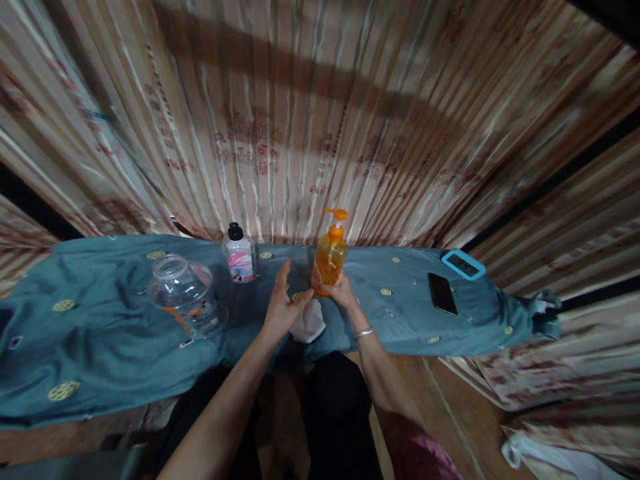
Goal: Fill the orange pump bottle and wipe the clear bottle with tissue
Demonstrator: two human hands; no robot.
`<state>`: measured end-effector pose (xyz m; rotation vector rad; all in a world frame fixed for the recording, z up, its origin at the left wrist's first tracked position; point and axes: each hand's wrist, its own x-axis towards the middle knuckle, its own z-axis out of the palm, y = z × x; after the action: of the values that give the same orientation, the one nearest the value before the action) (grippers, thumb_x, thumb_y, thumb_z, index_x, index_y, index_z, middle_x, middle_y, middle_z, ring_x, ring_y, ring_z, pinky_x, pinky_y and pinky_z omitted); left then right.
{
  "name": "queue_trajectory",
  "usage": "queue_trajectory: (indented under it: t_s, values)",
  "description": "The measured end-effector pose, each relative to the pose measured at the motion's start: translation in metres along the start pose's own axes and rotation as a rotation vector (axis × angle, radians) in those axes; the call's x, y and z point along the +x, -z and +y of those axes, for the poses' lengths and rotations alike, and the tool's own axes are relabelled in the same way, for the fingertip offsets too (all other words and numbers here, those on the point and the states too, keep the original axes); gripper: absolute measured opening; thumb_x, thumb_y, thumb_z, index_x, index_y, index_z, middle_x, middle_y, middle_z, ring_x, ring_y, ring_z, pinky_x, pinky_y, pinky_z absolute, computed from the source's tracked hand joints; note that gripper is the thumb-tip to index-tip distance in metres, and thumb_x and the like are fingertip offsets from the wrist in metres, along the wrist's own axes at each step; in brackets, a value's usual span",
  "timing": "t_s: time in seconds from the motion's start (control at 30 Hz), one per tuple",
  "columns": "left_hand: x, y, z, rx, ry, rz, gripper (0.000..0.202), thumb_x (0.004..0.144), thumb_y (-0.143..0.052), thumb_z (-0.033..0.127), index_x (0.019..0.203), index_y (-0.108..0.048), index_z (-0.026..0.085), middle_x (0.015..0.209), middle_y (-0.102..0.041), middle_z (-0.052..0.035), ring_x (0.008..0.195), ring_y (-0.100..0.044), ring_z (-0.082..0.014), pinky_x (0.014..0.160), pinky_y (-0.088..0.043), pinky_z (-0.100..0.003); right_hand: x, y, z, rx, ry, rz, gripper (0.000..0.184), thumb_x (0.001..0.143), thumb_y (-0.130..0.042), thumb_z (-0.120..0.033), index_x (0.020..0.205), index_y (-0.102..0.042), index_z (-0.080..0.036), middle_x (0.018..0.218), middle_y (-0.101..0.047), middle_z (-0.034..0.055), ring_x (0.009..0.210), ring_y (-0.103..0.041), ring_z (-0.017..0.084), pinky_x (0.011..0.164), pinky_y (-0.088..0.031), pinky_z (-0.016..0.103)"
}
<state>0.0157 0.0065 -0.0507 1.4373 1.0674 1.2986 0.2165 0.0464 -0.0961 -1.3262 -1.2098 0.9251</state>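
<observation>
An orange pump bottle [330, 257] stands upright near the middle of the cloth-covered table, its spout pointing left. Low on its right side, my right hand [339, 289] is wrapped round the bottle. My left hand [284, 308] is open, fingers apart, just left of the bottle, its thumb reaching toward the base. Below the two hands lies a crumpled white cloth or tissue [309, 323], partly hidden by my left hand. Farther left stands a clear bottle with a black cap and pink label [241, 257].
A large clear plastic jar [187, 293] sits at the left on the teal patterned cloth [110, 313]. To the right lie a black phone [443, 293] and a blue-framed digital clock [463, 265]. Patterned curtains [300, 120] hang close behind the table and at both sides.
</observation>
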Motion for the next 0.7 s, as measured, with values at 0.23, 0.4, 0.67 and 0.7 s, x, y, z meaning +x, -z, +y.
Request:
queue_trajectory:
  t_s: [0.23,0.4,0.67,0.7]
  values:
    - [-0.010,0.000,-0.006,0.061,-0.001,-0.049,0.081,0.078,-0.080,0.034,0.151,-0.047,0.027,0.163,-0.045,-0.0167,0.154,-0.040,-0.0350,0.121,-0.040,-0.059,0.008,0.030,-0.001,0.000,-0.138,-0.173,0.036,0.098,-0.068,-0.040,0.126,-0.064,-0.018,0.127,-0.067,0.0081,0.107,-0.069,0.022,0.091,-0.060,0.043]
    - [-0.015,-0.003,-0.010,0.053,0.005,-0.080,0.080,0.079,-0.078,0.032,0.152,-0.047,0.026,0.164,-0.045,-0.0157,0.154,-0.040,-0.0340,0.124,-0.037,-0.058,0.018,0.043,-0.004,-0.008,-0.167,-0.208,0.036,0.098,-0.068,-0.040,0.127,-0.064,-0.018,0.127,-0.067,0.0082,0.107,-0.069,0.022,0.092,-0.060,0.044]
    - [-0.021,0.002,-0.005,0.074,0.003,-0.131,0.080,0.081,-0.075,0.033,0.154,-0.044,0.024,0.166,-0.041,-0.0157,0.156,-0.038,-0.0330,0.126,-0.035,-0.056,0.046,0.068,-0.007,-0.019,-0.198,-0.245,0.036,0.098,-0.068,-0.040,0.127,-0.064,-0.018,0.127,-0.067,0.0082,0.106,-0.069,0.022,0.090,-0.060,0.042]
    - [-0.022,0.003,-0.005,0.082,-0.004,-0.135,0.079,0.081,-0.074,0.034,0.154,-0.043,0.023,0.166,-0.041,-0.0157,0.156,-0.037,-0.0328,0.126,-0.035,-0.056,0.051,0.071,-0.007,-0.026,-0.205,-0.254,0.036,0.098,-0.068,-0.040,0.127,-0.064,-0.018,0.127,-0.067,0.0082,0.106,-0.069,0.022,0.089,-0.060,0.042]
